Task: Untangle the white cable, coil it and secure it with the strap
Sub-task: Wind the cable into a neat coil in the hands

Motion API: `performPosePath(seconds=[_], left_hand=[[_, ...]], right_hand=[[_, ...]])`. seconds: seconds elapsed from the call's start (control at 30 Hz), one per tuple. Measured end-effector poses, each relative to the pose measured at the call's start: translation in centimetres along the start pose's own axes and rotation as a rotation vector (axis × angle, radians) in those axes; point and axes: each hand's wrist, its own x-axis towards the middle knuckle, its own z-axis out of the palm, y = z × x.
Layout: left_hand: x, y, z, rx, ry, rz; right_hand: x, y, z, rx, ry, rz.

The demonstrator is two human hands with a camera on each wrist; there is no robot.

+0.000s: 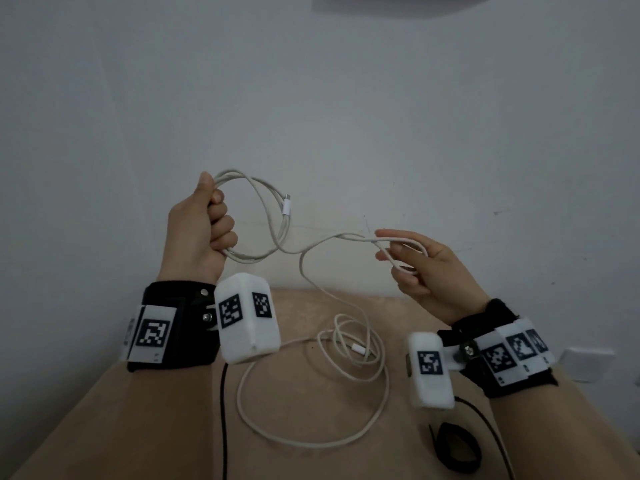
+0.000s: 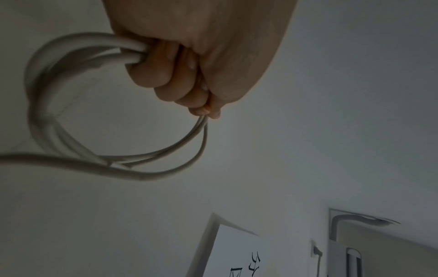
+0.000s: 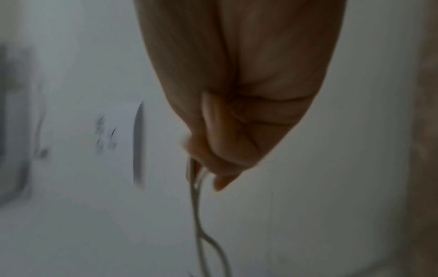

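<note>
My left hand (image 1: 204,223) is raised in a fist that grips a small coil of the white cable (image 1: 273,216), with one plug end (image 1: 286,205) hanging off the loop. In the left wrist view the curled fingers (image 2: 170,75) clamp several strands of the cable (image 2: 54,131). From the coil the cable runs right to my right hand (image 1: 412,261), which pinches a bend of it between thumb and fingers. The right wrist view shows the cable (image 3: 196,206) leaving those fingers (image 3: 222,150). The rest lies in loose loops (image 1: 346,362) on the tan table (image 1: 104,427). A black strap (image 1: 457,445) lies at the front right.
A grey wall (image 1: 311,98) rises directly behind the table's far edge. Thin black cords (image 1: 223,410) from the wrist cameras trail over the table. A white wall socket (image 1: 585,363) sits low at the right.
</note>
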Motion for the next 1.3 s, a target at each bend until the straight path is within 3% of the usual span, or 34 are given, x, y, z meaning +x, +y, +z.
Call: performPosePath(seconds=[0.2, 0.3, 0.47, 0.67, 0.77, 1.0, 1.1, 1.3], left_hand=[[0.3, 0.0, -0.7, -0.007, 0.029, -0.017], [0.5, -0.3, -0.9, -0.006, 0.042, -0.02], [0.6, -0.4, -1.4, -0.047, 0.088, -0.014], [0.6, 0.6, -2.6, -0.126, 0.106, -0.004], [0.5, 0.7, -2.5, -0.122, 0.105, 0.012], [1.1, 0.7, -3.1, -0.184, 0.075, -0.054], [1.1, 0.5, -3.2, -0.196, 0.068, -0.081], [1.3, 0.9, -4.1, -0.227, 0.072, -0.087]], right_hand=[[0.3, -0.2, -1.0, 0.347, -0.082, 0.139], [0.5, -0.1, -1.4, 0.442, -0.015, 0.176], [0.8, 0.8, -2.2, 0.165, -0.046, 0.085], [0.5, 0.9, -2.1, -0.378, 0.155, -0.072], [0.5, 1.0, -2.5, -0.53, 0.266, -0.104], [-0.3, -0.3, -2.8, -0.351, 0.149, -0.325], [-0.3, -0.3, -2.8, -0.339, 0.082, -0.309], [-0.4, 0.1, -3.9, -0.308, 0.143, -0.212]])
